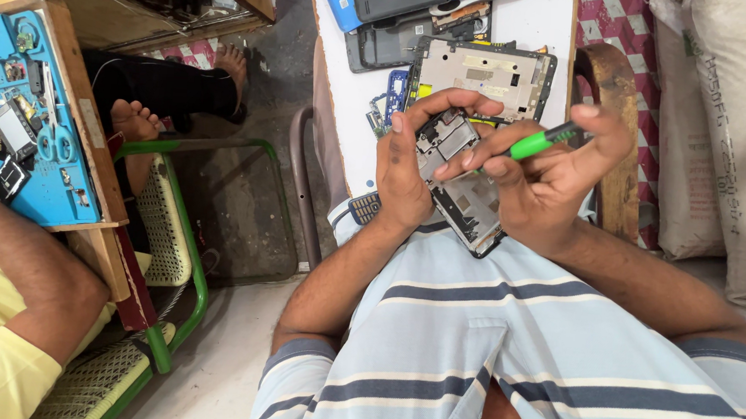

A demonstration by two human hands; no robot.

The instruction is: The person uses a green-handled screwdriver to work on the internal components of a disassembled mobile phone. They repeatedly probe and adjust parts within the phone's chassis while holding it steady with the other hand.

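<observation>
The striped shirt (503,347) fills the foreground; above it the white table (540,25) carries phone shells. The left hand (406,164) grips an opened phone frame (461,185) over the table's edge; the right hand (548,173) pinches a green screwdriver (539,144) against it. A slipped tip could likely gouge the frame.

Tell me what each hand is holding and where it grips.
Left hand grips the opened phone frame by its left edge; right hand holds the green-handled tool by its handle.
</observation>
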